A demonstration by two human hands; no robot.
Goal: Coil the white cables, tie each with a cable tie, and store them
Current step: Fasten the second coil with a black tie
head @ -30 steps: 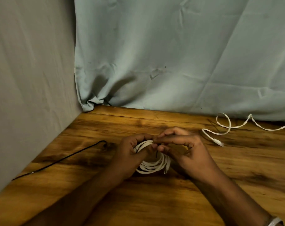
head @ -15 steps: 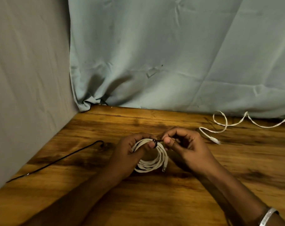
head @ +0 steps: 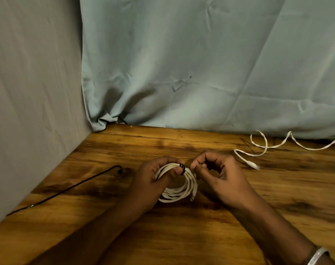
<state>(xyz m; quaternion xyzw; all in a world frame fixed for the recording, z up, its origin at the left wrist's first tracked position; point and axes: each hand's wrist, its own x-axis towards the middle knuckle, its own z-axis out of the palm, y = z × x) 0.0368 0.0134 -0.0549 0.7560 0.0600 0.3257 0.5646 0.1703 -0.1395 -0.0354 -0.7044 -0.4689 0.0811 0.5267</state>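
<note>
Key relation: the black cable tie (head: 182,167) is being wrapped across the top of the coiled white cable (head: 179,185), and its free tail is running rightward toward the right hand (head: 218,176), so the tightening pull appears to be along that left-to-right line.
Left hand (head: 153,180): the coil is being gripped at its upper left, with the thumb being pressed just beside the tie's head.
Right hand: the fingers are being curled together and the tie's thin tail seems to be pinched between thumb and fingertip; the tail itself is too small to be made out clearly.
Coil position: it is being held between both hands, with its lower loops resting on or just above the wooden surface (head: 182,236); a connector end is hanging at its lower right.
Nearer hand: the tie's head is being touched by the left, the tail by the right.
Second cable: a loose white cable (head: 258,152) is lying uncoiled to the right, apart from the hands.
Also nearby: a thin black wire (head: 76,188) is lying to the left, clear of the pull line.
Obstruction: nothing is being seen between the hands.
</note>
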